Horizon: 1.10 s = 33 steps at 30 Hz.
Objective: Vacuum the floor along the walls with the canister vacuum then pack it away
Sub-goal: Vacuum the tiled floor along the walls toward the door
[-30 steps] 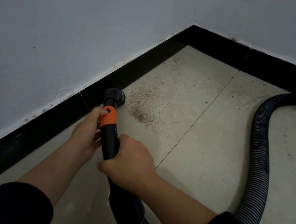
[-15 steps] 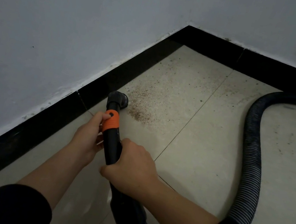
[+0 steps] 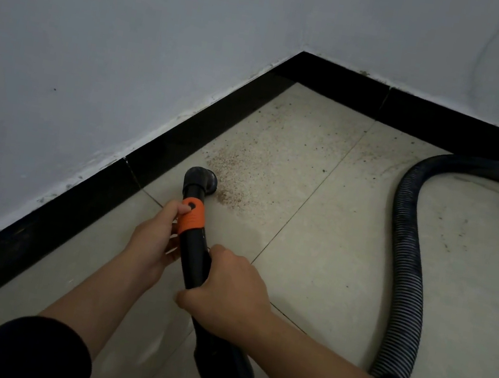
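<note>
Gripping the vacuum wand (image 3: pixel 194 261) in the right hand (image 3: pixel 229 298), clasping its orange collar (image 3: pixel 193 217) in the left hand (image 3: pixel 152 238), with nozzle (image 3: pixel 201 179) against grit (image 3: pixel 238 170) ahead.

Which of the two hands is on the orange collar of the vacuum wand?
The left hand, thumb on the orange collar near the nozzle. The right hand grips the black tube further back, toward the hose.
</note>
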Motion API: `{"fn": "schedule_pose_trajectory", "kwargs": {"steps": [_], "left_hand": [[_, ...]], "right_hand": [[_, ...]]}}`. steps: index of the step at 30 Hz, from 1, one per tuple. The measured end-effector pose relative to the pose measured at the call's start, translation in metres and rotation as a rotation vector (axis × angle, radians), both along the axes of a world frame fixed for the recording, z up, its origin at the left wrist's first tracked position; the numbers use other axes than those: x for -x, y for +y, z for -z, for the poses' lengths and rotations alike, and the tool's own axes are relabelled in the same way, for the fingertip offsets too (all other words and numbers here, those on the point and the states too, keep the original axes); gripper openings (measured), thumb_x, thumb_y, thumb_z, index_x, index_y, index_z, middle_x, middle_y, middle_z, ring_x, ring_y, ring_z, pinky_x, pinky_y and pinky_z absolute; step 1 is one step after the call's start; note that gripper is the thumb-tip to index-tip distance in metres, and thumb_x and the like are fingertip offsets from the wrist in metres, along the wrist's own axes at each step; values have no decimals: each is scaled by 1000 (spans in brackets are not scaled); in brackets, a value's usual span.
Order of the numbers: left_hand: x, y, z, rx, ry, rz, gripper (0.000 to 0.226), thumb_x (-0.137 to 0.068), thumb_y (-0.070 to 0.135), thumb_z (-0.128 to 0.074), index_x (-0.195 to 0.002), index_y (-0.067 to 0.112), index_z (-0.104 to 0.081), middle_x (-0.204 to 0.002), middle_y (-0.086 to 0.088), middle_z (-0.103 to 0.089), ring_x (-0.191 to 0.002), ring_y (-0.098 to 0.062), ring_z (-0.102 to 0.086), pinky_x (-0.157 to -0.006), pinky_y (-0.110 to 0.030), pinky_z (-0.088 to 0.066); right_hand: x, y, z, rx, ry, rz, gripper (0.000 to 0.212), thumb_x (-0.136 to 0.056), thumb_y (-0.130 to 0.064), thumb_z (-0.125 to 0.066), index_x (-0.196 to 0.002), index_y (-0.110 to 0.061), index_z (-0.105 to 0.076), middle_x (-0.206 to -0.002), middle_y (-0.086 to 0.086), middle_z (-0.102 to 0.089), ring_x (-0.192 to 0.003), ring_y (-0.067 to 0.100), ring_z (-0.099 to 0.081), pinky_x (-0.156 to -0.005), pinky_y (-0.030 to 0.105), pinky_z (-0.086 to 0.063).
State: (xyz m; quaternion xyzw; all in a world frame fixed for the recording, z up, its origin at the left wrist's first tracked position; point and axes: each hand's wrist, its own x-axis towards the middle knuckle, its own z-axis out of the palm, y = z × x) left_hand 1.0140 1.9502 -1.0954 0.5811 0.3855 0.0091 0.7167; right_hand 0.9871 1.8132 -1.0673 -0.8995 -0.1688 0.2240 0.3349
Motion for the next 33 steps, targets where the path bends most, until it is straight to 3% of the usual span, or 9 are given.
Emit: {"fn": "schedule_pose_trajectory", "kwargs": {"steps": [8,12,16,22,33], "left_hand": [[6,-22,-2,7,17,17,26,-81,29,-63,-102,13,-63,-97,-10,-63,-84,-22,-60,-70,-33,-50],[12,-36,-4,13,20,17,20,-83,28,-63,-97,13,-62,-97,-10,-62,-85,-23,-59,-74,-35,-49],[18,-50,-4,18,26,23,23,-83,27,-63,-99,11,-62,-98,-10,-62,-84,-22,-59,-72,-33,-49],[23,-67,-7,24,31,35,28,-82,27,-64,-105,10,-62,-104,-10,-63,-86,-22,-60,-70,-32,-50],[35,-101,-10,43,59,76,17,-84,24,-63,-94,11,-61,-95,-11,-62,-82,-22,-58,-71,-33,-51]], "right_hand": [[7,-22,-5,27,18,13,35,-73,-33,-72,-93,-23,-46,-80,-5,-51,-72,16,-55,-59,27,-46],[13,-35,-6,40,32,26,35,-72,-35,-72,-93,-24,-47,-81,-6,-53,-75,15,-59,-66,30,-53],[20,-51,-8,51,12,30,34,-73,-34,-72,-90,-24,-45,-78,-7,-50,-69,13,-53,-54,24,-40],[26,-68,-12,74,5,31,33,-73,-35,-72,-88,-25,-45,-78,-7,-50,-66,12,-50,-51,23,-35],[39,-102,-12,132,33,35,36,-73,-39,-72,-92,-25,-45,-83,-6,-54,-71,13,-55,-57,25,-44]]}}
